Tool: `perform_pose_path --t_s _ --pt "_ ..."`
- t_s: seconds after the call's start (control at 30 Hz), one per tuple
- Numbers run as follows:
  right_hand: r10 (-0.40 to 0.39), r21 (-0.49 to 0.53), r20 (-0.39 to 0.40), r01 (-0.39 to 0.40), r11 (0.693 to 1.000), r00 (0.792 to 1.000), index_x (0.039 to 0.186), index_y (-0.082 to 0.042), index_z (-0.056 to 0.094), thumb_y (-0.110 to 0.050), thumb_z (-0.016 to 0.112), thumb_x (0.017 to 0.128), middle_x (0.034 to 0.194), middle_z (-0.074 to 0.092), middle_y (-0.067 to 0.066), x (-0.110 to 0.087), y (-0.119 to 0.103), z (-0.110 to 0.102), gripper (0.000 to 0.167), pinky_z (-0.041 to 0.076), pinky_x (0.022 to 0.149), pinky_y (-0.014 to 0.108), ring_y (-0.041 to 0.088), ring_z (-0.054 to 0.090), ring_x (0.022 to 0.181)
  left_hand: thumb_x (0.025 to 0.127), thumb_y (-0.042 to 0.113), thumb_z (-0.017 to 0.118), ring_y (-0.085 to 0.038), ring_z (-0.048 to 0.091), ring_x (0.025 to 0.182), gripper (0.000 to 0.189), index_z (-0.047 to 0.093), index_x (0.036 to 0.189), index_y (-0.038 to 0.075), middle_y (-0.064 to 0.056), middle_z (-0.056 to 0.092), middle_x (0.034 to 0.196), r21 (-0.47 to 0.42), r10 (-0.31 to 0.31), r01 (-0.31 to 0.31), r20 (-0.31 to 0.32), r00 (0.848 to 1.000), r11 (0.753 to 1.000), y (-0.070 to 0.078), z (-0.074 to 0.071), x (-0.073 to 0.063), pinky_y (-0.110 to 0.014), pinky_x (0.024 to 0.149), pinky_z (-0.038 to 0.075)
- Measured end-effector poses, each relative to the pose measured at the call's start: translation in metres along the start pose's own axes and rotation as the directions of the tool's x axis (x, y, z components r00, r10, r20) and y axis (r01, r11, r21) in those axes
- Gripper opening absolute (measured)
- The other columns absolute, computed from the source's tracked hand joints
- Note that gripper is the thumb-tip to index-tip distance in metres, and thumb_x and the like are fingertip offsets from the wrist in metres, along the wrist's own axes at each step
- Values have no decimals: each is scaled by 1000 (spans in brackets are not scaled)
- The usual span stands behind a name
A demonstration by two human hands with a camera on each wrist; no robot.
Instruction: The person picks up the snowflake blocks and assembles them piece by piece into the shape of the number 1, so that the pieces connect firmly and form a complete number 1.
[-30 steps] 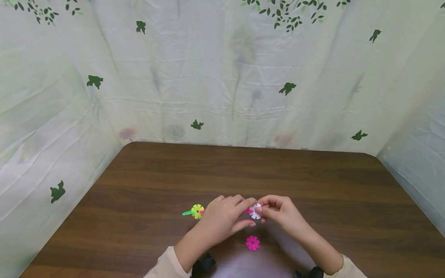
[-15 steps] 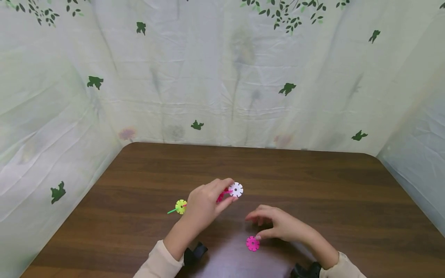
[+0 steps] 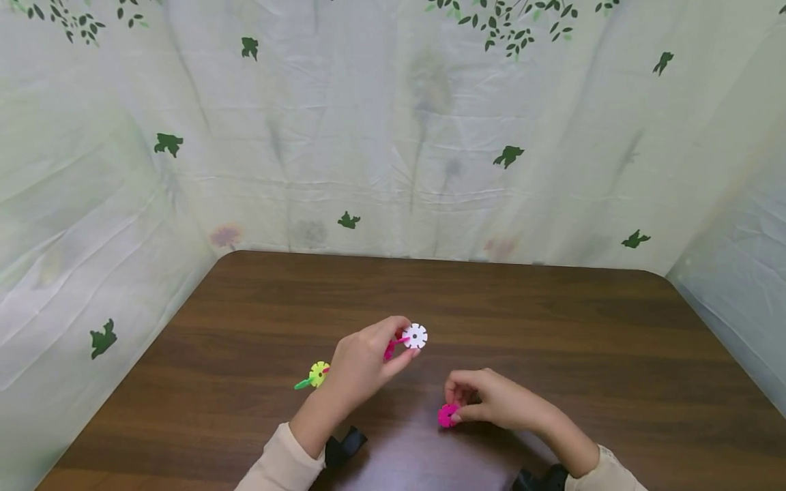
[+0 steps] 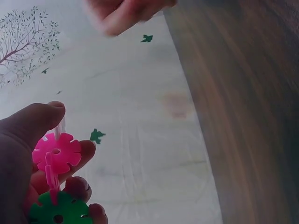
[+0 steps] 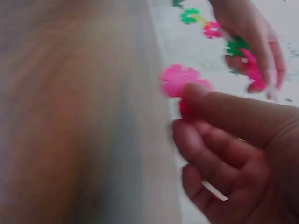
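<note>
My left hand holds a chain of interlocking notched plastic discs above the table. A white disc sticks out past its thumb and fingertips. At the chain's other end, a yellow disc and a green disc show beside the wrist. In the left wrist view, a pink disc and another green disc lie along the fingers; the hand hides part of the chain. Lower and to the right, my right hand pinches a single pink disc between thumb and fingers.
The brown wooden table spreads around both hands. Behind it hangs a pale cloth printed with leaves and birds. Black straps circle both wrists.
The right hand let go of the white disc, moved down and took the loose pink disc, now lifted slightly. My left hand carried the chain up and left, then stayed nearly still.
</note>
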State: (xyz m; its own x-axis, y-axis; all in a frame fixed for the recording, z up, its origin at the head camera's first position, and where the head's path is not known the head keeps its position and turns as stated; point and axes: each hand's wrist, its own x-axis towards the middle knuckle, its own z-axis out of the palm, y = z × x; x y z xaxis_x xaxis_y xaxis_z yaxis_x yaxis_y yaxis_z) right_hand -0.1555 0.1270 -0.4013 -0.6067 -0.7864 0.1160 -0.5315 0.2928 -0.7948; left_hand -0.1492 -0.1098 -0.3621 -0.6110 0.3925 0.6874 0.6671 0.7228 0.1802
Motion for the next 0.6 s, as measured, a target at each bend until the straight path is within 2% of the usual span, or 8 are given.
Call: perform_pose_path --t_s 0.07,0.2,0.4,0.6 --pt "-24 32 -103 28 999 994 89 -16 57 -14 66 82 78 58 -6 -1 -5 -6 11 47 62 26 8 54 70 71 25 76 -3 51 61 35 58 98 9 6 60 80 -11 13 -13 17 1000 1000 3 1 0 -20 48 42" --pt "-27 67 -281 48 997 959 94 -12 60 -14 64 83 84 62 3 -5 -16 -18 11 47 64 29 14 55 73 73 28 74 -3 54 65 34 58 98 11 7 61 83 -33 30 -28 64 998 999 8 3 -1 -19 51 44" --pt "-60 53 -407 90 995 911 92 -8 62 -6 64 81 85 62 6 -8 -26 -24 11 48 61 28 16 55 71 75 30 71 -1 54 67 31 58 98 13 9 61 83 -75 64 -55 117 991 996 17 6 -1 -16 54 43" --pt "-144 -27 -476 150 988 868 92 -10 63 1 65 78 85 60 2 -9 -26 -23 18 47 59 27 15 55 70 76 30 71 -1 54 65 31 58 97 12 9 61 79 -105 104 -91 131 986 990 23 7 -1 -13 53 41"
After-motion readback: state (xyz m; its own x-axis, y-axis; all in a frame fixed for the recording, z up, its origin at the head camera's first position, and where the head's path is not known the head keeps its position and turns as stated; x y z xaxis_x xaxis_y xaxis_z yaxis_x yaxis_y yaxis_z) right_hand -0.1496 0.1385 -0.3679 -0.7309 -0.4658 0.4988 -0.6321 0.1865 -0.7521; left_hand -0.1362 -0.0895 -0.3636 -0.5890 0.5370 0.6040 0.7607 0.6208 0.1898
